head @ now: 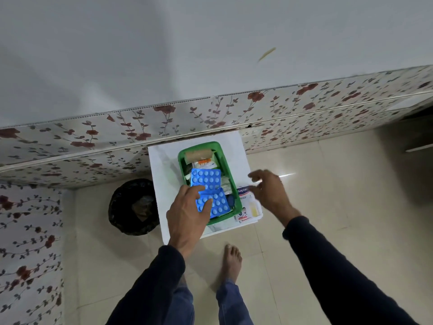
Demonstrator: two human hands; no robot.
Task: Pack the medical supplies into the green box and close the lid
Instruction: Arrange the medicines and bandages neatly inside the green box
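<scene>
An open green box (230, 174) sits on a small white table (164, 167). Inside lie a brown bandage roll (198, 155), white packets and two blue blister packs of tablets (206, 180), one overlapping the other. My left hand (187, 219) rests on the nearer blister pack (219, 205), fingers spread and pressing it down. My right hand (269, 193) hovers open to the right of the box, above a white plaster packet (246, 202) lying on the table beside the box. No lid shows.
A black bin (131, 207) lined with a dark bag stands on the floor left of the table. A floral-covered mattress edge (210, 118) runs behind the table. My bare foot (230, 261) is on the tiled floor in front.
</scene>
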